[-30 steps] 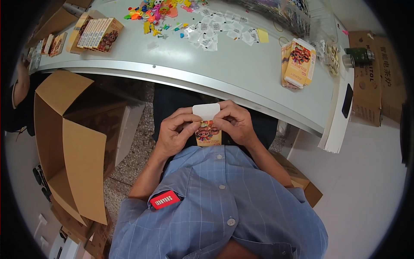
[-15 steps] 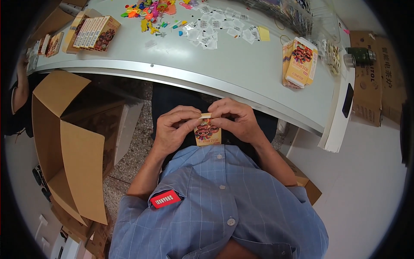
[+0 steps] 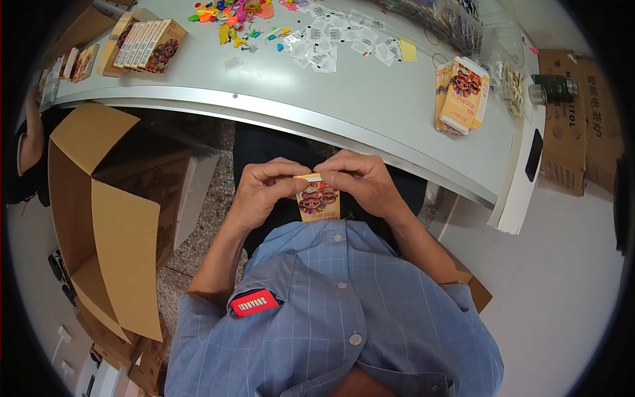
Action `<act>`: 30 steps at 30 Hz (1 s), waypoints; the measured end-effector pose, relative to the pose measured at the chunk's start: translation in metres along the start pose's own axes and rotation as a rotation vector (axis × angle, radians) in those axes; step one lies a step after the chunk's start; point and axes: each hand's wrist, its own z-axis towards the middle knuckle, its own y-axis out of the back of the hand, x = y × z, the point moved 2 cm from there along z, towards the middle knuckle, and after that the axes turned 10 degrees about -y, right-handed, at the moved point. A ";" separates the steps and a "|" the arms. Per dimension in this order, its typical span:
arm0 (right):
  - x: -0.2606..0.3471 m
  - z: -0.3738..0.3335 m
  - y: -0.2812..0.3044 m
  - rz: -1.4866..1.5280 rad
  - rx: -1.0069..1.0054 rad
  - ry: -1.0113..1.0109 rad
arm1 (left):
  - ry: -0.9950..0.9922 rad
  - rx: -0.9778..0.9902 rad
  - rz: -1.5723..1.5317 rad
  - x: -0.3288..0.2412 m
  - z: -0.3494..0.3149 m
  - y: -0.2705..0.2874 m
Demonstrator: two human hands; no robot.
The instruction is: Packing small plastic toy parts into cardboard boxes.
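Close to my body, below the table's front edge, a small yellow printed carton [image 3: 320,204] is held between both hands. Its far end, with a pale flap, lies between my fingers. My left hand [image 3: 268,188] grips the left corner of that end, thumb on the printed face. At the right corner my right hand [image 3: 360,180] pinches in the same way. The colourful picture on the carton faces up, and its near end rests against my shirt. What is inside the carton is hidden.
On the table [image 3: 278,106] are a flat carton stack [image 3: 463,96], small white packets [image 3: 327,40], colourful plastic toys [image 3: 238,16] and a row of filled-out cartons [image 3: 149,46]. An open cardboard box [image 3: 126,251] stands at my left. A person's arm [image 3: 30,145] shows far left.
Both hands stay on the carton's far end. The fingers have shifted slightly, leaving more of the printed face and end in sight.
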 end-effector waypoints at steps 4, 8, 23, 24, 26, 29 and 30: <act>-0.003 0.001 -0.003 0.054 -0.021 0.004 | 0.023 -0.018 -0.024 0.001 0.002 0.002; -0.003 -0.001 -0.001 -0.012 -0.026 0.046 | 0.011 0.016 0.006 0.004 0.003 0.004; 0.031 -0.018 0.011 -0.301 -0.137 0.300 | -0.485 0.101 0.524 -0.022 -0.012 -0.010; 0.029 -0.023 0.016 0.028 -0.204 0.060 | -0.688 0.123 0.642 -0.038 -0.011 -0.019; 0.039 -0.030 0.029 0.141 -0.276 -0.056 | -0.934 0.106 0.788 -0.065 -0.011 -0.031; 0.047 -0.032 0.021 0.293 -0.016 -0.265 | -1.189 0.217 0.939 -0.081 -0.009 -0.046; 0.051 -0.028 0.008 0.440 0.040 -0.147 | -1.225 0.264 0.965 -0.083 -0.006 -0.050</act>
